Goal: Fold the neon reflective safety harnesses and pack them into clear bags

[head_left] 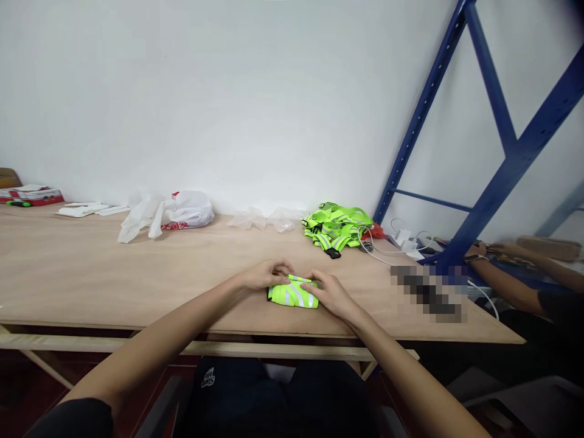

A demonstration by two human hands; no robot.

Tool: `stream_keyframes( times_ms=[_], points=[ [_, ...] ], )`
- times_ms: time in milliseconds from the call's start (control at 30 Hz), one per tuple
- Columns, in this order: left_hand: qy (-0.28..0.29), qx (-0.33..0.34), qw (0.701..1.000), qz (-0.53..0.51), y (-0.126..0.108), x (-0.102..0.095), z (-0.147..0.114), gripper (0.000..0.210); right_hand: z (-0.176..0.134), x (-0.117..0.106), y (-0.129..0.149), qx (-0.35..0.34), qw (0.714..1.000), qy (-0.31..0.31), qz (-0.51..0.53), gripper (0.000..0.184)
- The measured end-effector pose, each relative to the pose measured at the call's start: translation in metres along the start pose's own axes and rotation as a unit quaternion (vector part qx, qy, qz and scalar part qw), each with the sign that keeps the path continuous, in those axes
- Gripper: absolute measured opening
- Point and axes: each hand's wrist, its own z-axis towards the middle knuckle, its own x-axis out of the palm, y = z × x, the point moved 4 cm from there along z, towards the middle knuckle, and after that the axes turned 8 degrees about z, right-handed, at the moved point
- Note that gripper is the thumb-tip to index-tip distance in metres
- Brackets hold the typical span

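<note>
A folded bundle of neon-yellow reflective strap with silver bands lies on the wooden table near its front edge. A dark piece shows at its left end. My left hand grips the bundle's upper left side, fingers curled behind it and thumb on top. From the right, my right hand holds the other end, with the thumb on the upper face and the fingers at the back edge. Behind the bundle, to the right, sits a loose heap of the same neon reflective straps with a black buckle at its front.
White plastic bags and clear plastic wrapping lie along the wall. Flat white papers and a red-white box are at far left. A blue metal rack rises at right, beside white cables and another person's arms.
</note>
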Motion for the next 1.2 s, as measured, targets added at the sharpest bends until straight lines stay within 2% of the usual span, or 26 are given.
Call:
stream_keyframes(
  times_ms=[67, 167, 233, 333, 400, 533, 700, 833, 933, 1000, 1100, 1200],
  points=[
    [-0.030, 0.029, 0.998, 0.047, -0.013, 0.003, -0.008, 0.049, -0.006, 0.003, 0.003, -0.026, 0.998, -0.031, -0.043, 0.024],
    [-0.038, 0.082, 0.984, 0.151, -0.038, 0.010, -0.024, 0.039, -0.014, 0.011, 0.004, -0.088, 0.989, -0.064, -0.097, 0.021],
    [-0.029, 0.104, 0.972, 0.208, -0.052, 0.015, -0.034, 0.042, -0.019, 0.016, 0.004, -0.127, 0.981, -0.077, -0.125, 0.022],
    [-0.027, 0.117, 0.956, 0.268, -0.062, 0.023, -0.046, 0.057, -0.025, 0.020, 0.004, -0.152, 0.974, -0.079, -0.149, 0.023],
    [-0.037, 0.123, 0.948, 0.291, -0.062, 0.028, -0.051, 0.056, -0.027, 0.021, 0.004, -0.140, 0.978, -0.054, -0.142, 0.027],
    [-0.053, 0.130, 0.936, 0.322, -0.056, 0.033, -0.054, 0.051, -0.025, 0.022, 0.006, -0.096, 0.989, 0.021, -0.109, 0.066],
    [-0.070, 0.104, 0.935, 0.331, -0.055, 0.034, -0.058, 0.049, -0.019, 0.024, 0.006, -0.078, 0.992, 0.037, -0.096, 0.065],
    [-0.071, 0.074, 0.936, 0.337, -0.055, 0.032, -0.060, 0.045, -0.016, 0.029, 0.003, -0.055, 0.991, 0.051, -0.110, 0.086],
    [-0.086, 0.078, 0.943, 0.313, -0.052, 0.031, -0.059, 0.040, -0.014, 0.033, 0.005, -0.067, 0.987, 0.075, -0.128, 0.095],
    [-0.102, 0.076, 0.947, 0.296, -0.049, 0.030, -0.057, 0.035, -0.013, 0.035, 0.008, -0.084, 0.984, 0.082, -0.137, 0.092],
    [-0.115, 0.058, 0.949, 0.288, -0.041, 0.026, -0.051, 0.030, -0.008, 0.037, 0.011, -0.101, 0.981, 0.067, -0.148, 0.076],
    [-0.111, 0.056, 0.951, 0.282, -0.031, 0.010, -0.039, 0.031, 0.003, 0.038, 0.009, -0.103, 0.982, 0.053, -0.148, 0.061]
  ],
)
